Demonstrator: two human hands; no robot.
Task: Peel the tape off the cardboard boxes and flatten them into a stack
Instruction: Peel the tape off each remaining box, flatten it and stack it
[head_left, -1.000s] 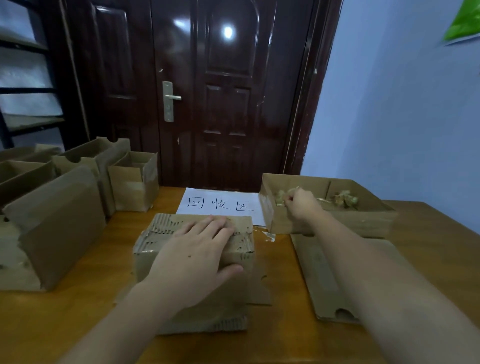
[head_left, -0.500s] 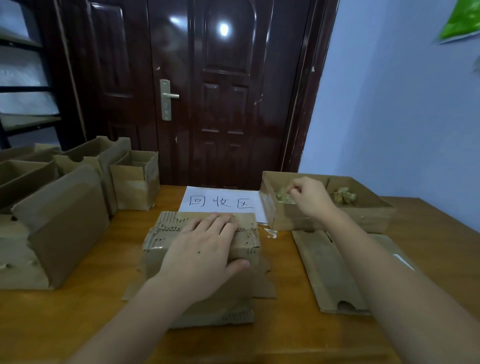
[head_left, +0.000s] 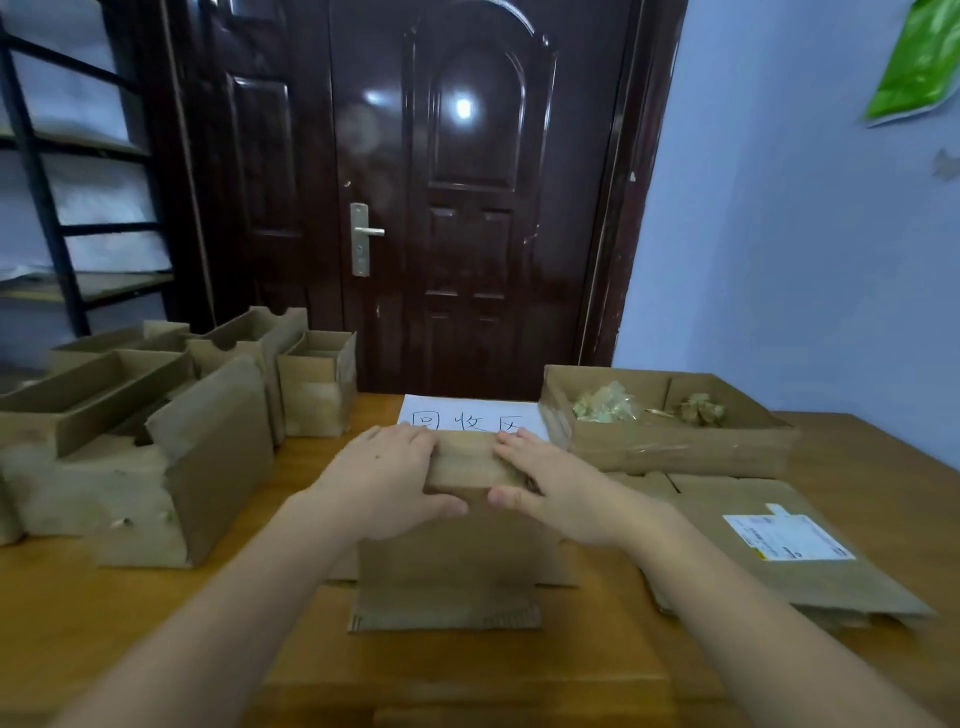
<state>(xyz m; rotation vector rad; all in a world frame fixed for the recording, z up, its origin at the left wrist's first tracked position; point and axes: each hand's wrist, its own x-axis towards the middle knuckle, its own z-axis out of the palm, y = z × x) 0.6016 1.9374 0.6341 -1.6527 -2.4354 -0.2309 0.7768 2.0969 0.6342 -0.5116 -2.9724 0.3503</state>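
Brown cardboard box (head_left: 457, 551), centre of the wooden table, partly collapsed, bottom flaps splayed flat toward the viewer, its upper end gripped from both sides by the left hand (head_left: 382, 480) and right hand (head_left: 558, 491). Flattened boxes (head_left: 769, 571), right of it, lying flat in a low pile, white shipping label on top. Open shallow box (head_left: 670, 441), behind that pile, upright, holding crumpled wads of peeled tape (head_left: 605, 408). Cluster of open, unflattened boxes (head_left: 145, 431), left side of the table, standing close together.
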